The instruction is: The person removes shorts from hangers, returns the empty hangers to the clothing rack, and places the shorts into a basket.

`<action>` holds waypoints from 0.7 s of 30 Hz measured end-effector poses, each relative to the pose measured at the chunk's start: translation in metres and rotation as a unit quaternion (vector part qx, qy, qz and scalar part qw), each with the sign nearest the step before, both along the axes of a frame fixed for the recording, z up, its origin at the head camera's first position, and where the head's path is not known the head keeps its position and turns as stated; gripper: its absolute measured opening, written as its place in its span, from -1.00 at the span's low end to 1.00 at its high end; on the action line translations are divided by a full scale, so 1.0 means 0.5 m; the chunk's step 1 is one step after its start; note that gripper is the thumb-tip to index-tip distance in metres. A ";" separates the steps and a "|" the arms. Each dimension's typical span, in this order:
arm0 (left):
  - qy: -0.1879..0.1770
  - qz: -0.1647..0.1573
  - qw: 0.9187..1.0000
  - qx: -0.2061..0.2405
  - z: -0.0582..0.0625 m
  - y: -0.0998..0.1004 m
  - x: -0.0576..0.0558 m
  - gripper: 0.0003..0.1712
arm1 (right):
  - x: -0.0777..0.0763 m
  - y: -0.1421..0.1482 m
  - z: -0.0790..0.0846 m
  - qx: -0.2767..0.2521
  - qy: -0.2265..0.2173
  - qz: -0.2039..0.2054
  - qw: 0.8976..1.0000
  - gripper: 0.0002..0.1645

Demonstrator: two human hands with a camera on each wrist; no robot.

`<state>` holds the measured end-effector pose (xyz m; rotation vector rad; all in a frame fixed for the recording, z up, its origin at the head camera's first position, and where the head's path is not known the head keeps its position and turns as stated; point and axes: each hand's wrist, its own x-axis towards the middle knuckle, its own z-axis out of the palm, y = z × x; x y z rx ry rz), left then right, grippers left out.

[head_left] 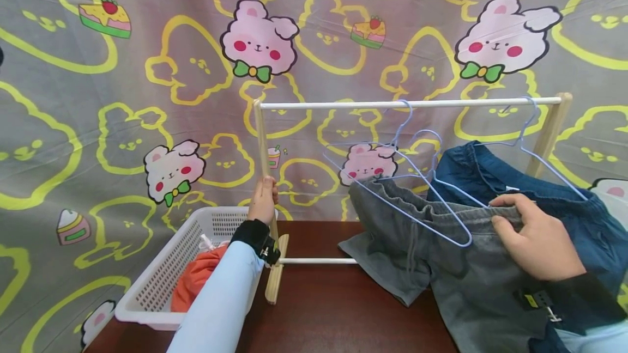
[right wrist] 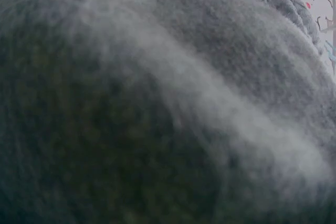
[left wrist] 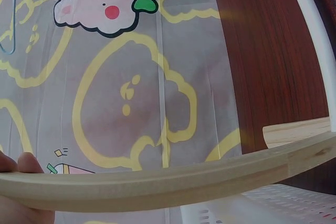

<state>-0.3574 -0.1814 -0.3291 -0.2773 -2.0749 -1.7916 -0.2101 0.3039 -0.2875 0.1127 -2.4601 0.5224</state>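
Observation:
My left hand (head_left: 263, 200) grips the left wooden post (head_left: 262, 140) of a small clothes rack; the left wrist view shows fingers around the same post. On the right, my right hand (head_left: 537, 236) pinches the waistband of grey shorts (head_left: 471, 266), thumb in front. A lilac hanger (head_left: 434, 151) runs into that waistband, its hook below the rail. Another lilac hanger (head_left: 404, 119) hooks over the white rail (head_left: 333, 105) and overlaps the grey shorts in the head view. Blurred grey cloth (right wrist: 236, 40) fills most of the right wrist view, hiding the fingers.
Blue shorts (head_left: 453, 165) hang on a lilac hanger at the rail's right end, behind the grey pair. Left of the rack, a white plastic basket (head_left: 147, 282) holds orange cloth (head_left: 198, 277). The rack stands on a dark red-brown table (head_left: 324, 304) before a patterned curtain.

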 end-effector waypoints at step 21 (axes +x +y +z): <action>0.022 -0.009 1.000 0.002 -0.007 -0.002 -0.002 -0.51 | 0.000 -0.047 -0.038 0.006 -0.026 0.065 0.998 -0.72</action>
